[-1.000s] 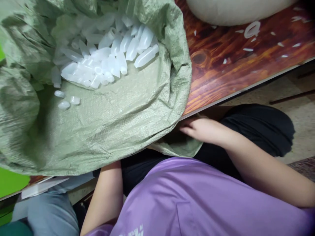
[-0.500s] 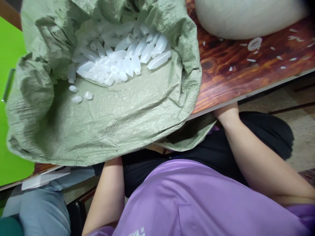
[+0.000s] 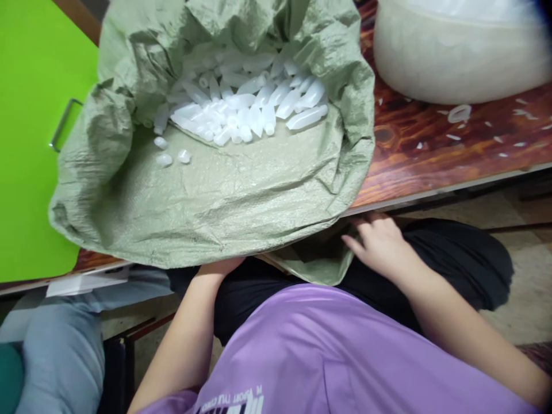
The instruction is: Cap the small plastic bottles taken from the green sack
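A green woven sack (image 3: 241, 201) lies on the table with its mouth open toward me. Inside it is a heap of translucent white plastic pieces (image 3: 245, 109), pointed or tube-like, with a few short ones apart at the left. Below the table edge, my right hand (image 3: 379, 244) has its fingers stretched and thumb apart, beside the opening of a second green sack (image 3: 323, 270) between my legs. My left hand (image 3: 222, 267) reaches under the first sack's front edge; its fingers are hidden.
A large whitish container (image 3: 457, 57) stands at the right on the wooden table (image 3: 401, 167). Thin white scraps and a ring (image 3: 459, 113) lie before it. At the left is a bright green panel (image 3: 30, 172) with a metal handle (image 3: 64, 123). Another person's leg (image 3: 60, 351) is at lower left.
My right hand has come out from under the table edge into view, fingers apart. The camera view has shifted, so the sack appears farther right and more of the container shows.
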